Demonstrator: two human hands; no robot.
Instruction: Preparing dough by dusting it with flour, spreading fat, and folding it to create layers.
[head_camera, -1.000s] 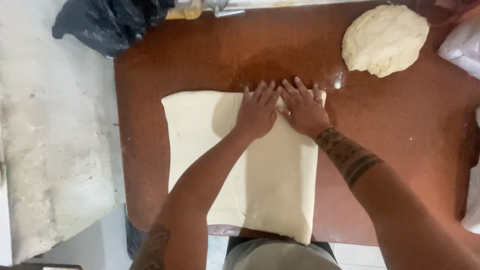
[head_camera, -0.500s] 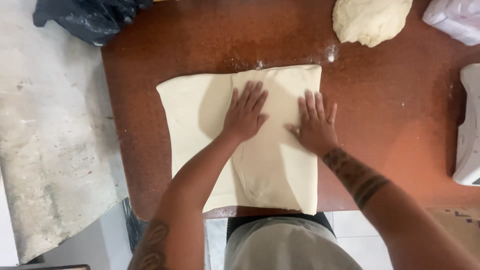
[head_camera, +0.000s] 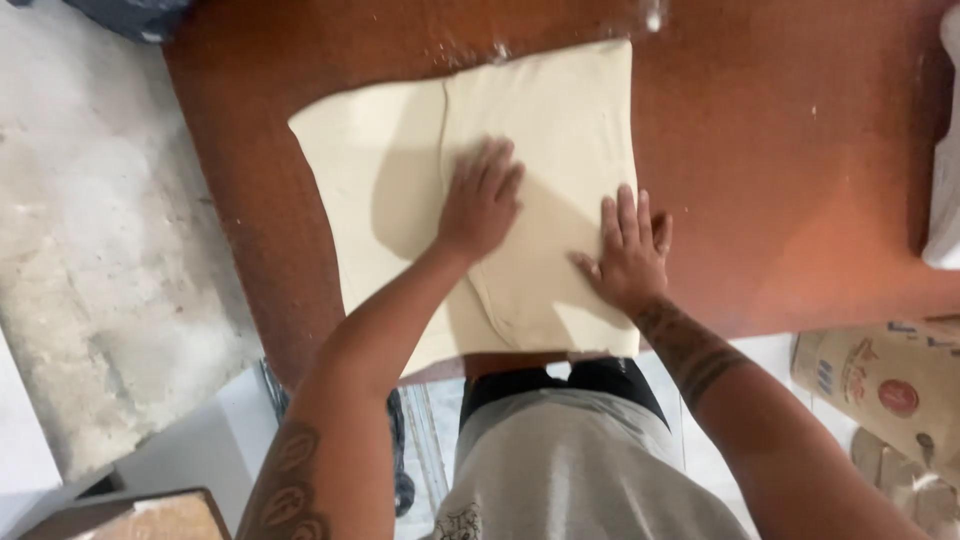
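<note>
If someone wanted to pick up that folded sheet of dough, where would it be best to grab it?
Probably along the near edge of the dough sheet, coming from the person's side. That edge hangs slightly over the table rim, so fingers could slip underneath. It is wide, thin and floppy, so both hands, the left hand and right hand, spread apart, would support it better than one.

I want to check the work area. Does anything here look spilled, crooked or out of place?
A little. The folded dough sheet overhangs the near edge of the brown table. Its top layer leaves the left part uncovered. Some white flour is scattered at the far edge. Both hands lie flat on the dough.
</note>
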